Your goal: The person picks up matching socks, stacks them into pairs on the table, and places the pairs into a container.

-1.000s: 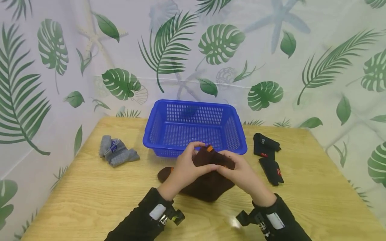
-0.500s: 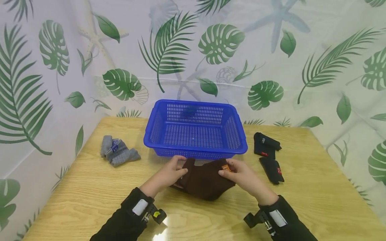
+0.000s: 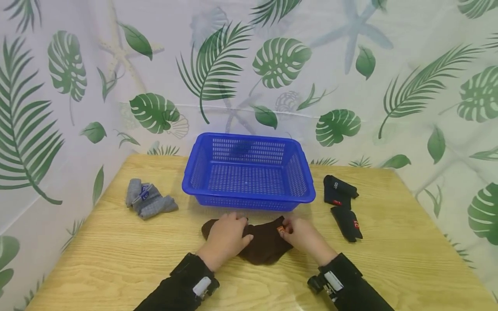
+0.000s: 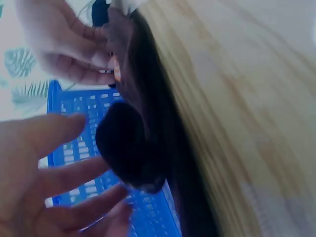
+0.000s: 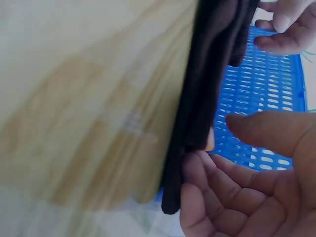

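Brown socks [image 3: 264,248] lie in front of the basket, toe to the left and cuff to the right; the right wrist view shows them in layers. Across the toe end reaches my left hand [image 3: 225,237]. Its fingers [image 4: 79,170] are spread beside the dark toe in the left wrist view, without closing round it. My right hand [image 3: 305,237] is at the cuff by the orange label [image 3: 281,231]. In the right wrist view its bent fingers [image 5: 195,170] touch the cuff edge, while the thumb stands apart from the fabric.
A blue plastic basket [image 3: 249,199] stands just beyond the socks. Folded grey socks [image 3: 149,198] lie on the wooden table [image 3: 97,259] at left. Two black socks, one folded [image 3: 339,191] and one flatter [image 3: 347,223], lie at right. A leaf-patterned cloth hangs behind.
The brown socks have gone from being held up and folded between both hands to lying flat on the table. My left hand has moved over the toe end; my right stays by the label.
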`<action>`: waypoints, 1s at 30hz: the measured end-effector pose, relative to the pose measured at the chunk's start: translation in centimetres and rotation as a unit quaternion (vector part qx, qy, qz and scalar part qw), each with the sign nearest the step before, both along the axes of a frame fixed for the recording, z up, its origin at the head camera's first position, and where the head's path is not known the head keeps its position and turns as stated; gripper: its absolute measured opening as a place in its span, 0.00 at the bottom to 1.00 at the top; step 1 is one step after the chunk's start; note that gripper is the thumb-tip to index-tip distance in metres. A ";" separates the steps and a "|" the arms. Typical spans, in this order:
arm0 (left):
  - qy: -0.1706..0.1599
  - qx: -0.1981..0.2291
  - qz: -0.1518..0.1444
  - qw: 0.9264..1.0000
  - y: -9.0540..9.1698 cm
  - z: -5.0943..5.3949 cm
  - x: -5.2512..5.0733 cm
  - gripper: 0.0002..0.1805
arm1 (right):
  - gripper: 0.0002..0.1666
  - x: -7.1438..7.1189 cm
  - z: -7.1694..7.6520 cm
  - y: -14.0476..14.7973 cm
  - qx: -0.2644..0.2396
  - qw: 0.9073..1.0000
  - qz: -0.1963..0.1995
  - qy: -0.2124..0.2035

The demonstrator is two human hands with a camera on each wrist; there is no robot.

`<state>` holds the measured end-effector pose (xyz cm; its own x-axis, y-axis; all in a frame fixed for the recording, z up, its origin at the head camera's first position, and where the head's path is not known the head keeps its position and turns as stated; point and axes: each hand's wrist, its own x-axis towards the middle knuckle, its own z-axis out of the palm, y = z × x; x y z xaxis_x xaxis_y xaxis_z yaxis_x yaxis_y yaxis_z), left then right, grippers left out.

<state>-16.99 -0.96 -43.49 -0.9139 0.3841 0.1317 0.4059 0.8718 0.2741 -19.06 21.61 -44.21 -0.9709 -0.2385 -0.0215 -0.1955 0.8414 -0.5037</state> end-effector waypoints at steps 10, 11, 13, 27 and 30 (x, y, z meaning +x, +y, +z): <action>-0.018 0.011 0.029 0.999 0.4 -0.1 -0.8 0.19 | 0.11 -0.5 0.2 0.1 -0.003 1.000 0.019 0.006; -0.030 0.033 0.034 0.998 0.1 0.1 -1.0 0.20 | 0.10 -0.5 0.5 0.3 -0.013 1.000 0.025 0.000; -0.072 0.090 0.035 0.993 -0.5 0.5 -1.4 0.23 | 0.07 -0.6 1.1 0.9 -0.033 0.999 0.033 -0.008; -0.065 0.087 0.044 0.993 -2.5 -0.1 -0.8 0.20 | 0.08 -1.8 -0.1 1.7 -0.023 0.999 0.027 -0.020; -0.038 0.041 0.043 0.998 -1.6 -0.1 -0.8 0.26 | 0.07 -1.6 0.2 1.4 0.003 1.000 0.021 -0.008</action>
